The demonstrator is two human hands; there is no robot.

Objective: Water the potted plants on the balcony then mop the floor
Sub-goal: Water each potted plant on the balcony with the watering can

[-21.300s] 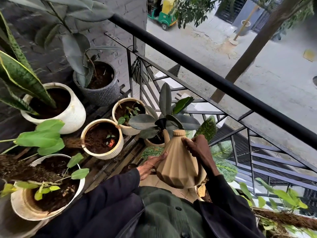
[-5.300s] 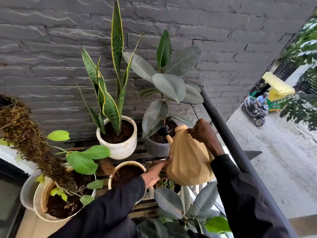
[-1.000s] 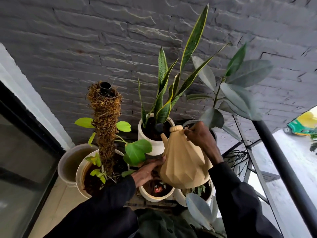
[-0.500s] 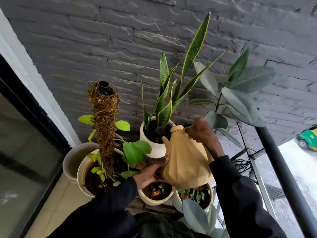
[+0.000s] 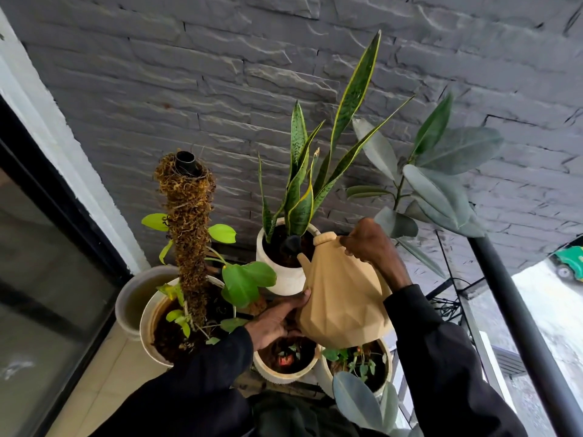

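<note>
Fingers of my right hand are clamped on the top of the can, just beside its cap, so I judge this hand carries the weight and sets the tilt. My left hand lies with fingers fairly straight against the can's lower side, propping it rather than gripping. The can hangs tipped forward above a small pot, its black spout head over the white pot that holds the snake plant. I cannot see water falling. Watering seems under way; mopping is not yet begun.
</note>
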